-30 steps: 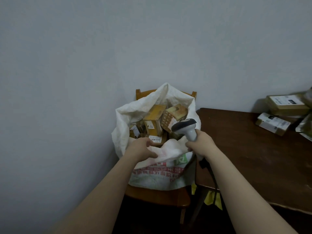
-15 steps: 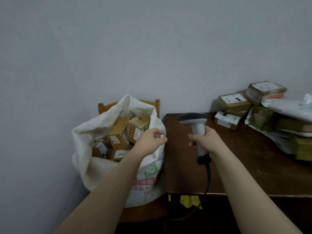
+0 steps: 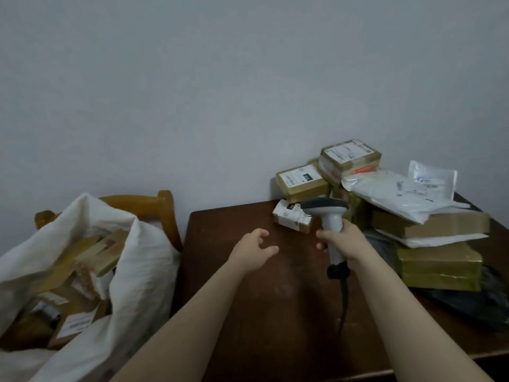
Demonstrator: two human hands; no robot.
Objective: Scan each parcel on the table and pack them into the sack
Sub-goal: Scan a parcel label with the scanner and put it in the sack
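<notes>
One sack [image 3: 143,271] is counted; the boxes [image 3: 80,257] inside it are too blurred to be numbered. One chair [image 3: 165,208] is noted, one table [image 3: 275,312], one scanner [image 3: 327,213]. Two hands are recorded: left hand [image 3: 253,249], right hand [image 3: 341,238]. On the table five cardboard parcels [image 3: 303,180] are tallied plainly, a sixth being half hidden behind the scanner and left unconfirmed. Three white mailers [image 3: 399,197] are counted, and one dark bag [image 3: 473,299].

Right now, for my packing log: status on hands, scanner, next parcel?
Left hand open, empty, above table. Right hand grips scanner. Small white parcel nearest, nothing in the way.
</notes>
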